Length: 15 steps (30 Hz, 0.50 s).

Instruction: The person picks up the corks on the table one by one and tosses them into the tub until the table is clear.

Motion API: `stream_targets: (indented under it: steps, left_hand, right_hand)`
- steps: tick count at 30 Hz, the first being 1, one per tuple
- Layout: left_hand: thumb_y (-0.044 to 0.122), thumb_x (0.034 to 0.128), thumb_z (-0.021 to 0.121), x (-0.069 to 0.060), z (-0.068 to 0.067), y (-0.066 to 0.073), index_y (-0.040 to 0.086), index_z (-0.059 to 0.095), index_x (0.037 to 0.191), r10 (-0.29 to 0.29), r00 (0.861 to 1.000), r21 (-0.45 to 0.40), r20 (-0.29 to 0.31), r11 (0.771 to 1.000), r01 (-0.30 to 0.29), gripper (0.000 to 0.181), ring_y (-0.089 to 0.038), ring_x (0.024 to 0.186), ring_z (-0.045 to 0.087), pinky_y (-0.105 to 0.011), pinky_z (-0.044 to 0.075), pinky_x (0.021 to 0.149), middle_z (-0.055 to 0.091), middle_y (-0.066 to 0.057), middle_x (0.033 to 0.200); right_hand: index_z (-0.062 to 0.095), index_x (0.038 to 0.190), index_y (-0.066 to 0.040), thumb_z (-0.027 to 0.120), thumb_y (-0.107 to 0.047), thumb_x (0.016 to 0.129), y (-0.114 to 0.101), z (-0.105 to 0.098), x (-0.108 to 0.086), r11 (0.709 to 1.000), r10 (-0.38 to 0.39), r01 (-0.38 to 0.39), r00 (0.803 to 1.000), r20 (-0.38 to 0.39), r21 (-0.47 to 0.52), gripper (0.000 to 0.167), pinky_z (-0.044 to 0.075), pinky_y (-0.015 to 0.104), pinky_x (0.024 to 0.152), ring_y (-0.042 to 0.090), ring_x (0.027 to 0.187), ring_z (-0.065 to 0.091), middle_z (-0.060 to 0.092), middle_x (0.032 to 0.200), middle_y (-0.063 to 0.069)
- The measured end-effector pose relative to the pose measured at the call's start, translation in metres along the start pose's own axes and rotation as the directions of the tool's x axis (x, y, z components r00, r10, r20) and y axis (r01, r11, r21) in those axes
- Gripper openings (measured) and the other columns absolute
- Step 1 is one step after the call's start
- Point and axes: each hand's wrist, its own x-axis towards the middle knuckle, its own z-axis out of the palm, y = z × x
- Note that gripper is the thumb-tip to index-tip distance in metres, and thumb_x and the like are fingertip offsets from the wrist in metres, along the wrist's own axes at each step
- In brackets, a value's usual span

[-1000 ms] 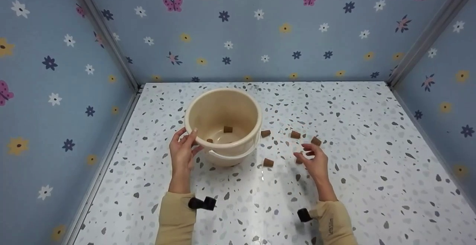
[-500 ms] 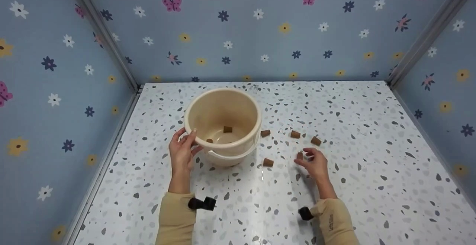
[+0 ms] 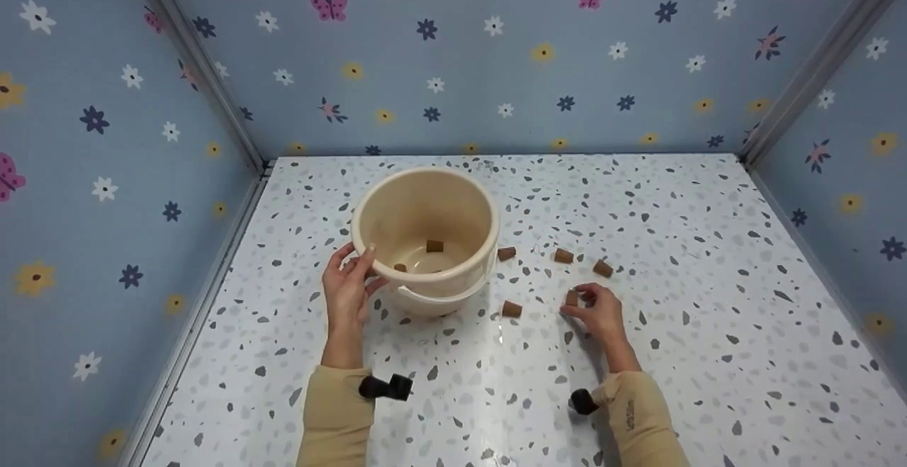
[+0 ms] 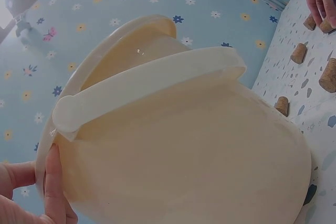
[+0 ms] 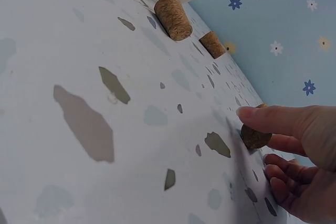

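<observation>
A cream bucket (image 3: 425, 297) with a white handle (image 3: 439, 300) stands on the speckled table, left of centre. My left hand (image 3: 346, 290) grips its rim at the left, thumb on the inside and fingers outside. Two corks show inside the bucket, one cork (image 3: 434, 246) lying on the bottom and a second cork (image 3: 400, 268) partly hidden by the front rim. To the right, my right hand (image 3: 601, 312) pinches a tapered brown cork (image 3: 571, 298) between thumb and fingers, down at the tabletop. In the right wrist view the thumb lies across this cork (image 5: 255, 137).
Several loose corks lie between the bucket and my right hand and beyond it: a cork (image 3: 511, 309) near the front, a cork (image 3: 506, 254) beside the bucket, a cork (image 3: 564, 256) and a cork (image 3: 603, 268) farther right. Blue flowered walls (image 3: 468, 49) enclose the table.
My right hand has drawn slightly back toward me, and its thumb and fingers have closed in on the cork at the tabletop. The left hand and bucket have stayed in place.
</observation>
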Motion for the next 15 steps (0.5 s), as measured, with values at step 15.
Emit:
stream_targets:
  steps: [15]
  left_hand:
    - [0.018, 0.0804, 0.066, 0.005, -0.004, -0.005, 0.007, 0.046, 0.120, -0.003, 1.000, -0.025, 0.024, 1.000, 0.004, 0.045, -0.021, 0.072, 0.059, -0.035, 0.054, 0.063, 0.056, -0.015, 0.096]
  right_hand:
    - [0.059, 0.104, 0.001, 0.076, -0.014, 0.066, 0.000, -0.001, 0.003, 0.999, 0.040, -0.040, 0.999, 0.026, -0.023, 0.044, 0.043, 0.037, 0.075, 0.026, 0.087, 0.050, 0.055, 0.096, 0.016]
